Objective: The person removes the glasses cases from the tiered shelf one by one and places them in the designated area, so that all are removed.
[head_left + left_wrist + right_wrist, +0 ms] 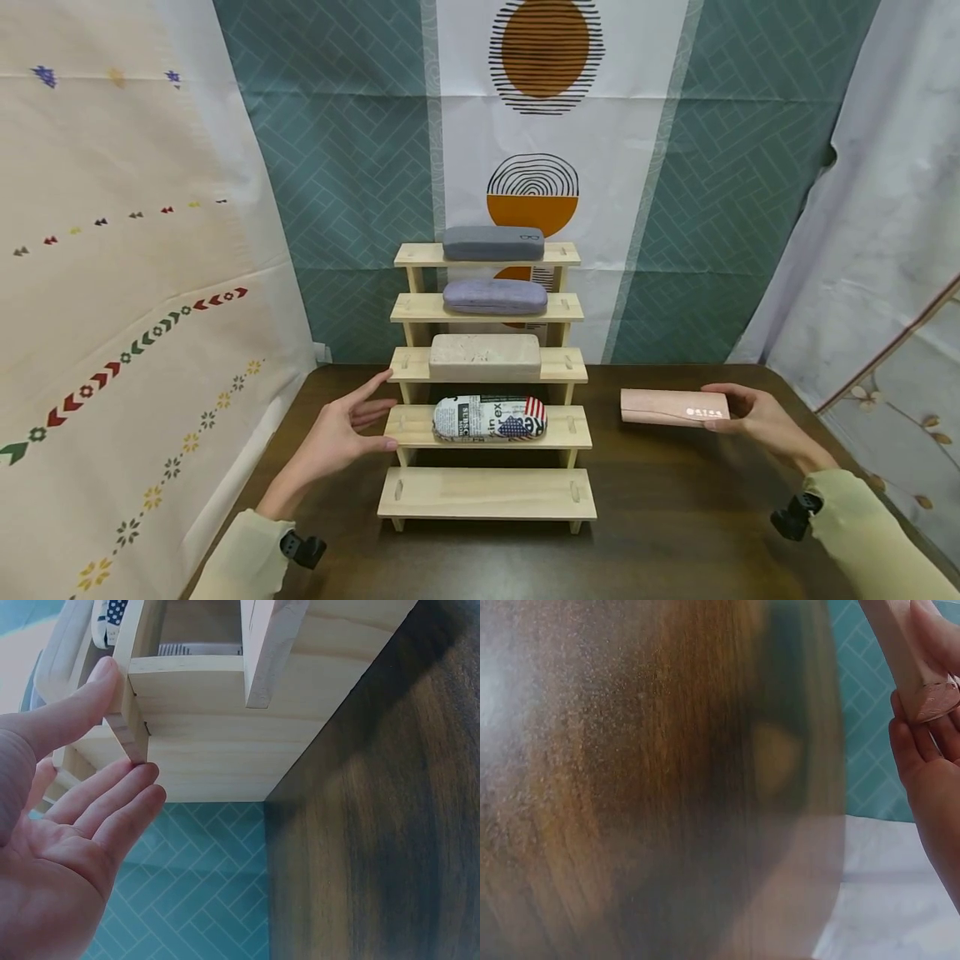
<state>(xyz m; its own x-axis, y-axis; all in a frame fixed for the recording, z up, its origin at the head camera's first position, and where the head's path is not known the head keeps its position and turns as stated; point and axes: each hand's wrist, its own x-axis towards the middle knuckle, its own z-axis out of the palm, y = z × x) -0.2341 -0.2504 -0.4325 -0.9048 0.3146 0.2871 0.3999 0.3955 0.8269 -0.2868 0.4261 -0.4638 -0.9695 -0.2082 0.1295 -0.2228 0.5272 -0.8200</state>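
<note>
My right hand point(753, 421) grips one end of a pink glasses case point(663, 407), held level to the right of a stepped wooden display rack point(487, 493). In the right wrist view the fingers point(922, 750) lie beneath the end of the case and the thumb is on top. At the rack's left side is my left hand point(337, 437), its fingers fairly straight. In the left wrist view its thumb point(82, 709) and fingertips touch the end of one wooden step. Four steps bear cases: newsprint-patterned point(489, 418), cream point(484, 357), lavender point(495, 297) and grey point(493, 243).
The rack stands on a dark brown wooden table point(675, 517). A teal and white patterned cloth point(352, 167) hangs behind it, with a patterned cream cloth point(135, 275) at left and a pale cloth point(885, 250) at right.
</note>
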